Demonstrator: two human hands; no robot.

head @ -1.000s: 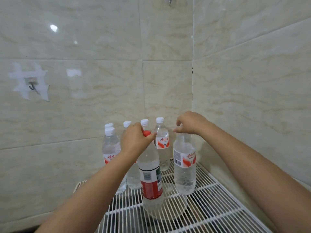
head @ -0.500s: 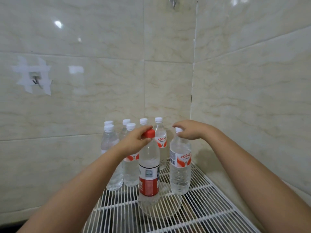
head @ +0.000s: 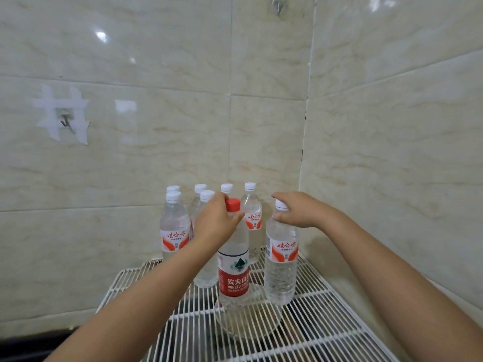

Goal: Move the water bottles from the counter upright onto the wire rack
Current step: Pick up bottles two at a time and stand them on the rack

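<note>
A red-capped, red-labelled water bottle (head: pixel 234 267) stands upright on the white wire rack (head: pixel 326 333). My left hand (head: pixel 215 222) holds its neck just below the cap. To its right stands a white-capped bottle (head: pixel 281 265), upright on the rack. My right hand (head: pixel 300 209) pinches it at the neck under the cap. Behind them several more white-capped bottles (head: pixel 174 231) stand upright in rows near the wall corner.
Tiled walls close the rack in at the back and on the right. A round glass lid or dish (head: pixel 248 322) shows under the rack wires below the red bottle. A taped hook (head: pixel 65 121) hangs on the left wall.
Both bottles have come down and now stand on the rack. My hands have slid from covering the caps to the necks, so both caps show.
</note>
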